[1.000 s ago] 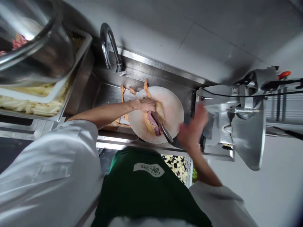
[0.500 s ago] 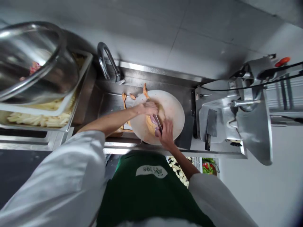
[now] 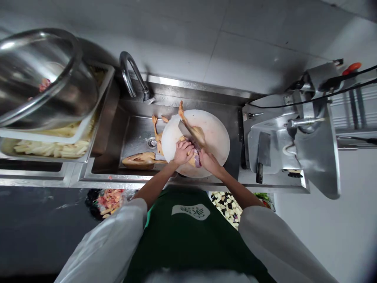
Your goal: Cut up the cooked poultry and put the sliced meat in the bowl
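Note:
On the round white cutting board my right hand is closed round the handle of a cleaver. Its wide blade slants up and to the left. My left hand presses with curled fingers on a piece of poultry, pink flesh and yellowish skin showing beside it. Just beyond the blade lies a poultry leg, its foot reaching over the board's far rim. The blade hides where it meets the meat.
Left of the board, the sink holds more poultry under a faucet. A large steel bowl stands farther left. To the right is a slicer, with a second cleaver lying by it. Below are cut vegetables.
My left hand has come nearer to me, from the poultry's far end down onto the piece. My right hand has closed on the handle, and the cleaver blade now shows broadly, angled left.

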`<control>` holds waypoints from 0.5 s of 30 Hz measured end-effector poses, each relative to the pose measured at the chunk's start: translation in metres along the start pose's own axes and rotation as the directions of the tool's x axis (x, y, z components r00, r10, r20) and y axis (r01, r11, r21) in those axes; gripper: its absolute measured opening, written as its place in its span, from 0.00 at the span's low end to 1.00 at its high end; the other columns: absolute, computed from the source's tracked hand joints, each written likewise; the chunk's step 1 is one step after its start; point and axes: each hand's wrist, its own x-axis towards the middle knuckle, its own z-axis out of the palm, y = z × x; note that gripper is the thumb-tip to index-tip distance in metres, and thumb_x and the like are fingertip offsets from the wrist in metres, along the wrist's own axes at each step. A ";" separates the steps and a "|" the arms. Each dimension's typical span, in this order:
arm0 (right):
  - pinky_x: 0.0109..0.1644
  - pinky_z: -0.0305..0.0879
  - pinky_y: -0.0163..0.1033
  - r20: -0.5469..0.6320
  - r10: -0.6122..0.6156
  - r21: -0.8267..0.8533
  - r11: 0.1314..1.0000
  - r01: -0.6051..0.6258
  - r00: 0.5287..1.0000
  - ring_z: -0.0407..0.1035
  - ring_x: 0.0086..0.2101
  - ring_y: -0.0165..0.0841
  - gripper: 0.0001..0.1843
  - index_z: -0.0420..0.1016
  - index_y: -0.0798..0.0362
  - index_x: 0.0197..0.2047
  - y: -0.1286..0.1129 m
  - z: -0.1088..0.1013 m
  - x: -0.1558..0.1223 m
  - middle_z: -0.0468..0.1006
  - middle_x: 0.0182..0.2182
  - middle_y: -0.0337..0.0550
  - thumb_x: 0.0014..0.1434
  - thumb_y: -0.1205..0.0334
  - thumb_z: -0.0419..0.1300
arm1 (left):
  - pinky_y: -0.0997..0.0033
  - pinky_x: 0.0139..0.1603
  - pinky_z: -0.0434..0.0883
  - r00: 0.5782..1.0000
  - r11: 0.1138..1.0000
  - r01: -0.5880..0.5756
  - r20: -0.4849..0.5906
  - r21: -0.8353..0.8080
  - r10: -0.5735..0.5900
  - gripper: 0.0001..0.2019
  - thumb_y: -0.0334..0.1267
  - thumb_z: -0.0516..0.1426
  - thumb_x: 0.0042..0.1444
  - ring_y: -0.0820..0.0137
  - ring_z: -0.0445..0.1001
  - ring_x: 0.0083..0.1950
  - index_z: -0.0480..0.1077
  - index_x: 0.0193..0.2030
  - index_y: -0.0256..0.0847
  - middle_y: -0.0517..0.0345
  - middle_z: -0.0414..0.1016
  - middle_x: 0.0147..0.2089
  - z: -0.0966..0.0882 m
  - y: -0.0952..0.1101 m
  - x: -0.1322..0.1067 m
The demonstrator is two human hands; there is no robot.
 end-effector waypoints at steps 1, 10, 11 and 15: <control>0.46 0.67 0.40 -0.002 0.012 -0.012 1.000 -0.012 1.000 0.78 0.43 0.41 0.19 0.66 0.59 0.57 -0.003 0.001 0.003 0.82 0.44 0.58 0.76 0.59 0.41 | 0.44 0.64 0.58 1.000 1.000 0.002 0.010 -0.018 -0.002 0.12 0.42 0.52 0.67 0.55 0.66 0.61 0.76 0.45 0.42 0.48 0.77 0.53 0.002 -0.001 0.002; 0.47 0.65 0.36 -0.070 -0.041 0.036 0.998 0.043 0.997 0.77 0.46 0.38 0.18 0.70 0.56 0.53 0.001 -0.016 0.030 0.82 0.46 0.53 0.75 0.58 0.42 | 0.46 0.63 0.64 0.999 0.995 0.017 -0.039 -0.096 -0.021 0.11 0.41 0.53 0.67 0.56 0.65 0.60 0.76 0.44 0.43 0.47 0.75 0.52 -0.018 -0.017 -0.016; 0.47 0.65 0.36 -0.060 -0.044 0.041 0.998 0.046 0.997 0.77 0.45 0.38 0.18 0.71 0.55 0.53 0.001 -0.018 0.029 0.82 0.46 0.53 0.75 0.58 0.43 | 0.47 0.62 0.65 0.999 0.995 0.014 -0.039 -0.096 -0.018 0.11 0.41 0.53 0.67 0.56 0.65 0.60 0.75 0.44 0.43 0.47 0.74 0.52 -0.019 -0.018 -0.018; 0.46 0.66 0.37 -0.051 -0.017 -0.013 1.000 0.016 0.999 0.78 0.43 0.40 0.18 0.70 0.57 0.55 -0.014 -0.016 0.016 0.82 0.45 0.56 0.75 0.60 0.43 | 0.48 0.61 0.67 0.999 0.996 0.016 -0.042 -0.086 -0.019 0.10 0.42 0.54 0.67 0.57 0.65 0.59 0.75 0.42 0.42 0.46 0.73 0.52 -0.019 -0.023 -0.022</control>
